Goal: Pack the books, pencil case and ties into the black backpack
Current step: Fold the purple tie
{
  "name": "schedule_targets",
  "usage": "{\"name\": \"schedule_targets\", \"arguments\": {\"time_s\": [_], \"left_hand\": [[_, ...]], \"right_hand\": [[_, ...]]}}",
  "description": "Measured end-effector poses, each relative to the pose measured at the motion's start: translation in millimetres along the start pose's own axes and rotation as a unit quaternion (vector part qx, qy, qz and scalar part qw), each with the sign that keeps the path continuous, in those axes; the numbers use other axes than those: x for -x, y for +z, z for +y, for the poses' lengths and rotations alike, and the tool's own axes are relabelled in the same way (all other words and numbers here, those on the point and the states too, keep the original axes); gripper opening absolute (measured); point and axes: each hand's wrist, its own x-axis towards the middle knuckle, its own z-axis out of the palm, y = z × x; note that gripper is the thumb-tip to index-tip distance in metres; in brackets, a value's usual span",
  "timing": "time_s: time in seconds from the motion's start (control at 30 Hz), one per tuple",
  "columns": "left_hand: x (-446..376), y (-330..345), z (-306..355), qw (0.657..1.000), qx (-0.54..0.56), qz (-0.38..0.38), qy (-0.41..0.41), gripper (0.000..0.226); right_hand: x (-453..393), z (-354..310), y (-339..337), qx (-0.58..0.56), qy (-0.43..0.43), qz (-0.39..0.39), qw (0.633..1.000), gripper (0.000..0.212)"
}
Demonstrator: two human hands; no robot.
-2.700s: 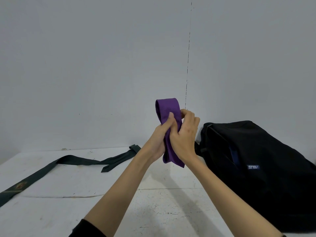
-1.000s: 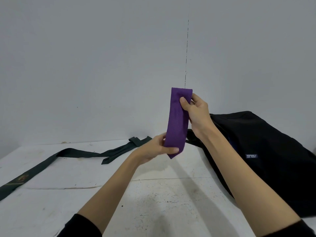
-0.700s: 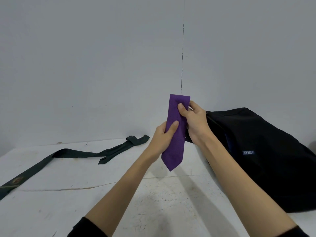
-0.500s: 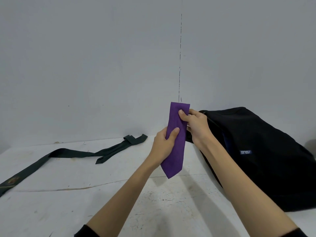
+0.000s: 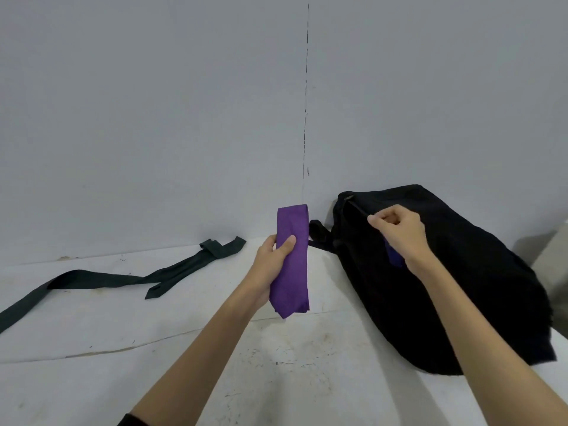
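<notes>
My left hand (image 5: 273,265) grips a folded purple tie (image 5: 292,259) and holds it upright above the white table (image 5: 184,348). My right hand (image 5: 396,229) is over the upper front of the black backpack (image 5: 461,287), which lies on its side at the right. Its fingers are curled and pinch the edge of the backpack's opening near the zip. A dark green tie (image 5: 129,278) lies stretched across the table at the left. No books or pencil case show.
A grey wall (image 5: 184,118) with a vertical seam rises right behind the table. The backpack's strap (image 5: 319,235) pokes out toward the purple tie. A pale object (image 5: 553,265) shows at the far right edge behind the backpack.
My right hand let go of the purple tie's top and moved right onto the backpack's opening. My left hand now holds the folded tie alone.
</notes>
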Motion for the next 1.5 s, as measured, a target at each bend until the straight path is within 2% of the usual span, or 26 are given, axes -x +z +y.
{"name": "schedule_targets", "arguments": {"time_s": [0.03,0.07,0.13,0.17,0.23,0.3,0.4,0.57,0.67,0.8,0.97,1.17,1.33,1.4,1.5], "left_hand": [[-4,1,-1,1.0,0.005,-0.013,-0.02,0.029],[-7,3,-2,0.999,0.007,-0.03,-0.041,0.031],[-14,7,-4,0.995,0.0,-0.062,-0.076,0.031],[-16,10,-5,0.993,-0.008,-0.077,-0.085,0.029],[-19,17,-8,0.99,-0.022,-0.106,-0.092,0.026],[-23,25,-12,0.986,-0.035,-0.133,-0.097,0.027],[-28,42,-15,0.98,-0.064,-0.158,-0.105,0.029],[-52,70,-8,0.969,-0.089,-0.191,-0.132,0.033],[-71,83,-6,0.965,-0.094,-0.194,-0.152,0.03],[-96,106,-3,0.968,-0.104,-0.164,-0.157,0.03],[-115,142,4,0.976,-0.13,-0.095,-0.146,0.022],[-147,178,1,0.992,-0.063,0.064,-0.087,0.025],[-162,201,-5,0.982,-0.034,0.173,-0.065,0.028],[-168,205,-7,0.981,-0.013,0.182,-0.067,0.02],[-168,201,-3,0.987,0.069,0.104,-0.097,0.025]], "right_hand": [[-4,5,-5,0.116,-0.016,0.018,0.993,0.022],[-6,8,-9,0.235,-0.028,0.031,0.971,0.028],[-8,9,-13,0.417,-0.063,0.051,0.905,0.039],[-9,8,-14,0.465,-0.077,0.046,0.881,0.042],[-12,5,-20,0.502,-0.082,0.017,0.861,0.041],[-15,2,-25,0.506,-0.074,0.003,0.859,0.026],[-19,-1,-33,0.502,-0.091,0.047,0.859,0.015],[-29,-14,-40,0.391,-0.07,0.046,0.916,0.011],[-35,-16,-47,0.37,-0.063,0.011,0.927,0.011],[-43,-11,-55,0.341,-0.07,-0.032,0.937,0.006],[-51,-3,-63,0.29,-0.085,-0.063,0.951,0.009],[-58,0,-66,0.227,-0.079,-0.1,0.965,0.013],[-71,5,-67,0.191,-0.079,-0.168,0.964,0.018],[-76,8,-66,0.18,-0.079,-0.196,0.961,0.017],[-82,12,-65,0.173,-0.084,-0.223,0.956,0.017]]}}
